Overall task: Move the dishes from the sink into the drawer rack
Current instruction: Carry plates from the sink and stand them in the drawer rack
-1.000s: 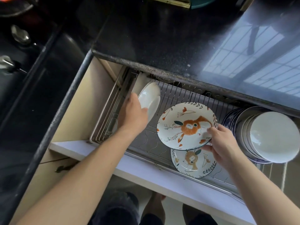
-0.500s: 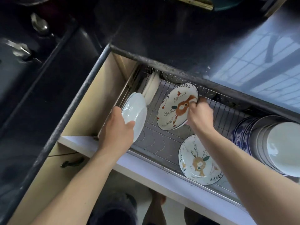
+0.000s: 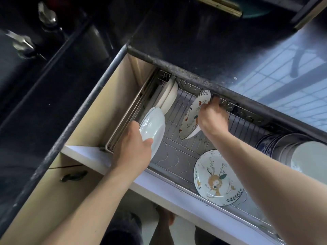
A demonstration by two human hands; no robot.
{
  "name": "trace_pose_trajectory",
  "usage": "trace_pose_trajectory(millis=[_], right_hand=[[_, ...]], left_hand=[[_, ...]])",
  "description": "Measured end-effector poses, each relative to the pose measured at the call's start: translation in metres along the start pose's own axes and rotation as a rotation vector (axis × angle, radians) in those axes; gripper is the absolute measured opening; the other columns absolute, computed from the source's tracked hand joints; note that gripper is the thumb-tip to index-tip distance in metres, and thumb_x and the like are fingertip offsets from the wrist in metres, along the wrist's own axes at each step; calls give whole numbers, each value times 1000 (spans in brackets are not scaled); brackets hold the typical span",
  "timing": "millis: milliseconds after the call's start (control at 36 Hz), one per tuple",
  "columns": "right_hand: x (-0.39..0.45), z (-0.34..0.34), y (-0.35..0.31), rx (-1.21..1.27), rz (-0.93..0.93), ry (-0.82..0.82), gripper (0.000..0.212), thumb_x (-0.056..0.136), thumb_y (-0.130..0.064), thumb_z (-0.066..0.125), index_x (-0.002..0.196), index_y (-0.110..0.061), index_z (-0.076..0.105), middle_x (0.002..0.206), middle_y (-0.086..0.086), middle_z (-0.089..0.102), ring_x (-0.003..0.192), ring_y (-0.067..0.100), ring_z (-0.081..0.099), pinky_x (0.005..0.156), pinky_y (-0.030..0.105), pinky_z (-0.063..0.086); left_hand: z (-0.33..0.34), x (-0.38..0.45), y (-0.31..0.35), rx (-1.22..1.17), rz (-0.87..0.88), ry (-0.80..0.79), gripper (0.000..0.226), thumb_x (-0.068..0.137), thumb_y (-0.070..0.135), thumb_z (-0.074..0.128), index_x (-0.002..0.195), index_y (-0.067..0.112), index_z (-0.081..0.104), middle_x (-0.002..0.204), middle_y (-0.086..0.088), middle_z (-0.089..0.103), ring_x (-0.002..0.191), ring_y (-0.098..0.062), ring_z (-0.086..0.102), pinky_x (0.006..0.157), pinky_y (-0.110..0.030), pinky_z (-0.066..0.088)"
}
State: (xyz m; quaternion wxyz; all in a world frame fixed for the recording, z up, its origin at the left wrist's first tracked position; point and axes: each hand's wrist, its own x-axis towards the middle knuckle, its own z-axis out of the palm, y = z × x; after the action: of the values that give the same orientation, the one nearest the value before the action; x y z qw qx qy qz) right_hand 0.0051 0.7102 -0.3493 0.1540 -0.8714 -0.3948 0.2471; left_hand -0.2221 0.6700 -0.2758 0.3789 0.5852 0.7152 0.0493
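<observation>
Dishes: patterned plate, white with orange and dark-leaf motif, tilted steeply on edge in wire drawer rack, near countertop edge. Gripped by right hand: fingers curled over upper rim, thumb side hidden, knuckles up. Right forearm extended diagonally from lower right, across rack, wrist bent slightly downward.

Plain white plate, glossy, tilted on edge, just left of patterned plate and apart from it. Held by left hand: thumb pressed on near face at lower rim, remaining fingers curled behind plate, out of sight. Left forearm extended from lower left, wrist straight, hand above front left corner of rack.

Beyond left hand: upright white dishes slotted at far left end of rack. Below right forearm: second patterned plate, leaning near front rail. Right of right forearm: stacked plates, white with blue-rimmed pieces behind, on edge. Cannot tell whether either held plate touches rack wires.
</observation>
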Motion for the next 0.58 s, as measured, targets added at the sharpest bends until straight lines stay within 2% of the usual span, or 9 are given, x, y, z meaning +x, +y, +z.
trace_pose_trajectory(millis=[139, 250, 333, 417, 472, 528, 583], right_hand=[[8, 11, -2, -4, 70, 45, 50, 101, -20, 36, 150, -10, 28, 127, 28, 56, 111, 47, 58, 77, 41, 35], [12, 17, -9, -1, 109, 40, 53, 104, -23, 37, 153, -9, 25, 140, 27, 50, 116, 46, 58, 79, 42, 36], [15, 15, -16, 19, 157, 35, 51, 106, -33, 32, 153, -15, 28, 144, 25, 49, 121, 46, 56, 91, 47, 43], [16, 9, -17, -1, 150, -34, 48, 108, -39, 29, 150, -16, 32, 145, 23, 48, 126, 45, 53, 99, 50, 44], [19, 6, -16, 15, 184, -55, 52, 105, -48, 29, 147, -18, 33, 141, 22, 52, 119, 45, 58, 97, 52, 50], [24, 7, -11, 37, 214, -68, 58, 97, -55, 27, 143, -20, 33, 136, 22, 55, 105, 46, 65, 88, 55, 57], [26, 7, -8, 42, 215, -69, 56, 92, -49, 27, 140, -20, 34, 131, 22, 58, 99, 46, 67, 83, 54, 59]], left_hand=[[2, 1, 0, 2, 27, -30, 27, 98, 26, 62, 99, 16, 37, 105, -1, 50, 95, -29, 47, 76, -39, 39], [4, 1, 0, -4, 51, -59, 27, 98, 26, 62, 101, 16, 38, 102, -1, 53, 93, -31, 50, 76, -41, 42], [6, 1, 1, -22, 62, -73, 26, 97, 25, 62, 99, 17, 37, 98, 0, 52, 91, -29, 50, 73, -39, 40], [7, 2, 5, -39, 73, -86, 25, 97, 25, 63, 100, 17, 39, 103, -2, 53, 94, -29, 51, 75, -38, 41], [7, 2, 7, -52, 70, -95, 24, 97, 25, 63, 101, 17, 40, 104, -1, 53, 95, -28, 51, 75, -38, 41], [7, 1, 9, -64, 67, -101, 24, 97, 25, 63, 100, 17, 40, 101, 0, 53, 94, -27, 51, 73, -37, 38], [7, 0, 10, -71, 68, -101, 25, 97, 25, 63, 100, 17, 40, 99, 2, 52, 93, -26, 51, 72, -36, 36]])
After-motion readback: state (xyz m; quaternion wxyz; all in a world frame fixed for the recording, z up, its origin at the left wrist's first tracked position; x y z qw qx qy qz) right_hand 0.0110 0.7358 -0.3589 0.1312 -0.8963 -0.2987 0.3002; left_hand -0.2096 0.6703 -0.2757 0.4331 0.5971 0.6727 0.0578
